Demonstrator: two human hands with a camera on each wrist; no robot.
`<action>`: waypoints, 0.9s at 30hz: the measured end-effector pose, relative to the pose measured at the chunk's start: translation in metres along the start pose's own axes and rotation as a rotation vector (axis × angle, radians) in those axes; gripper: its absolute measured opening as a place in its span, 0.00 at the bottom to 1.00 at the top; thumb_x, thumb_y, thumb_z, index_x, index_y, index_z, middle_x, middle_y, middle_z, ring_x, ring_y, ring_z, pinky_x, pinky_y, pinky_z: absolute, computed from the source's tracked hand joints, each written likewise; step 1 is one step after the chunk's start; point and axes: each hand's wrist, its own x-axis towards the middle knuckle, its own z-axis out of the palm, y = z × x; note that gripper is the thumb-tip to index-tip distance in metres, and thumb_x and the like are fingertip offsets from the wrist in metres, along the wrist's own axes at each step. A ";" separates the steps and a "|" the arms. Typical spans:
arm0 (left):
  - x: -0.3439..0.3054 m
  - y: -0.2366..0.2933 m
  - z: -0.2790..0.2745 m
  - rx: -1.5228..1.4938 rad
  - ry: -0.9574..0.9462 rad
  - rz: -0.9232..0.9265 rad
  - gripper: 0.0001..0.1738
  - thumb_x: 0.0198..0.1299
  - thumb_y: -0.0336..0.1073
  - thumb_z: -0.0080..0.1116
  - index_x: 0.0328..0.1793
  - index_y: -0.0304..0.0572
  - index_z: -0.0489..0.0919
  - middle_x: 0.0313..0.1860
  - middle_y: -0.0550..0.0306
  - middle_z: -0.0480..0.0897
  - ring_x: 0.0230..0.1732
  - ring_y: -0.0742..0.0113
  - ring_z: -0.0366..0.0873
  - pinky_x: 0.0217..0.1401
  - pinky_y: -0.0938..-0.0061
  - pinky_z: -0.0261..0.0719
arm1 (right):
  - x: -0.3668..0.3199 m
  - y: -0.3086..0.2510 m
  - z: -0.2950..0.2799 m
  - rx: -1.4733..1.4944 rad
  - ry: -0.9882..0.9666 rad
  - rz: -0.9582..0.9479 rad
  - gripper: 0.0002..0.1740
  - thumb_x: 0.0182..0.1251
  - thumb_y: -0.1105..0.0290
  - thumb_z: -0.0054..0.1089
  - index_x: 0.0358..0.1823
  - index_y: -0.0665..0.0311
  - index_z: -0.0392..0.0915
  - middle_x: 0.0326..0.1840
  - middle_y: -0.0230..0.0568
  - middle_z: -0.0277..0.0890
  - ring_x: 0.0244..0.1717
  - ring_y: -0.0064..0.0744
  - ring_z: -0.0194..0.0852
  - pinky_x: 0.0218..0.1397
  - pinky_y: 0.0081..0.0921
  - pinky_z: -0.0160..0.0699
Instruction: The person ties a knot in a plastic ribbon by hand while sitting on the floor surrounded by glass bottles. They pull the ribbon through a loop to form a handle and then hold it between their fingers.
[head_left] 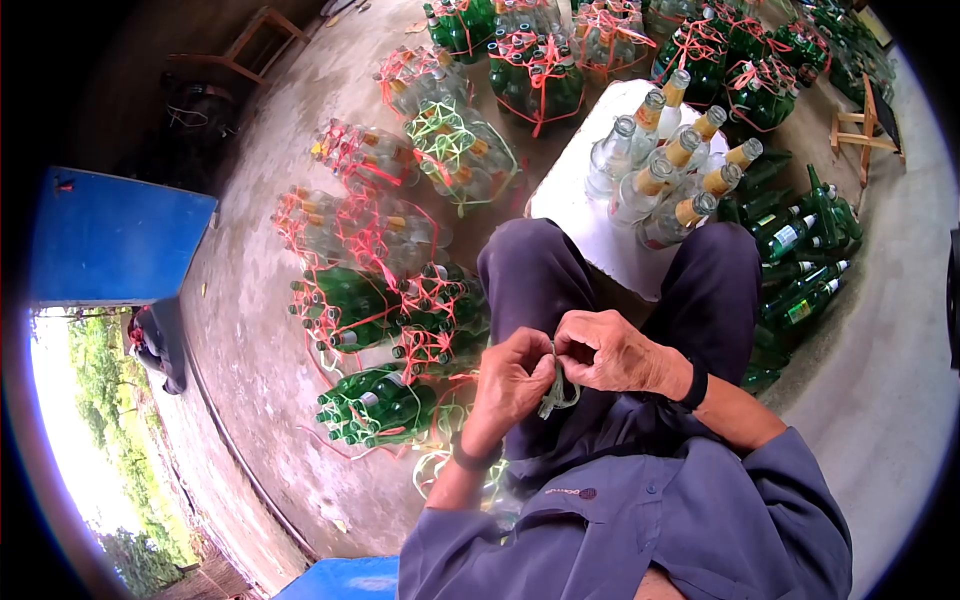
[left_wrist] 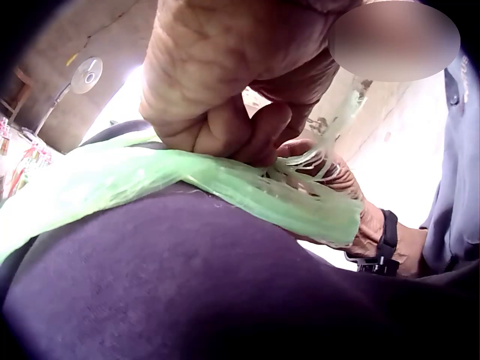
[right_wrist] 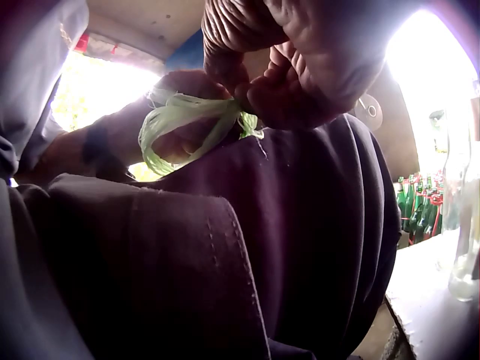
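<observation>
Over the lap, both hands meet at a pale green strip of plastic twine [head_left: 557, 400]. My left hand [head_left: 512, 380] pinches it between thumb and fingers, and my right hand [head_left: 618, 352] pinches it right beside, fingertips close together. In the left wrist view the twine [left_wrist: 97, 187] spreads wide and flat across the thigh, with a frayed end sticking up by the fingers. From the right wrist, a loop of the twine [right_wrist: 161, 139] hangs by the left hand. Clear glass bottles [head_left: 640, 195] with gold neck labels stand grouped just past the knees.
The bottles stand on a white board [head_left: 570, 170]. Bundles of green bottles [head_left: 375, 405] and clear bottles [head_left: 385, 235], tied with pink or green twine, cover the floor at left and ahead. Loose green bottles [head_left: 800, 235] lie at right. A blue panel [head_left: 120, 235] is at far left.
</observation>
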 end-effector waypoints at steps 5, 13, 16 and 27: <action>0.002 0.001 0.000 0.053 -0.010 -0.016 0.04 0.66 0.26 0.62 0.45 0.34 0.80 0.28 0.64 0.82 0.31 0.83 0.75 0.33 0.79 0.76 | 0.000 -0.003 0.002 -0.110 -0.001 -0.013 0.11 0.52 0.84 0.70 0.32 0.66 0.75 0.29 0.41 0.76 0.27 0.39 0.83 0.30 0.31 0.80; 0.004 -0.001 -0.003 -0.110 -0.070 -0.101 0.05 0.69 0.28 0.61 0.46 0.33 0.80 0.34 0.66 0.82 0.35 0.82 0.76 0.37 0.80 0.76 | 0.003 -0.001 0.007 -0.228 0.064 -0.152 0.14 0.47 0.85 0.69 0.30 0.64 0.73 0.27 0.43 0.73 0.25 0.45 0.79 0.27 0.33 0.78; 0.003 0.004 -0.006 -0.191 -0.084 -0.145 0.05 0.70 0.28 0.61 0.46 0.33 0.80 0.35 0.65 0.82 0.35 0.82 0.76 0.37 0.81 0.76 | 0.003 0.000 0.007 -0.204 0.072 -0.168 0.14 0.48 0.86 0.70 0.31 0.65 0.73 0.27 0.42 0.73 0.25 0.41 0.79 0.28 0.31 0.78; 0.009 0.004 -0.002 -0.271 -0.039 -0.119 0.05 0.69 0.28 0.61 0.46 0.35 0.79 0.32 0.67 0.81 0.30 0.84 0.75 0.33 0.85 0.72 | -0.003 -0.005 -0.005 0.248 0.006 0.348 0.02 0.70 0.78 0.67 0.40 0.69 0.82 0.33 0.28 0.80 0.32 0.14 0.75 0.36 0.18 0.77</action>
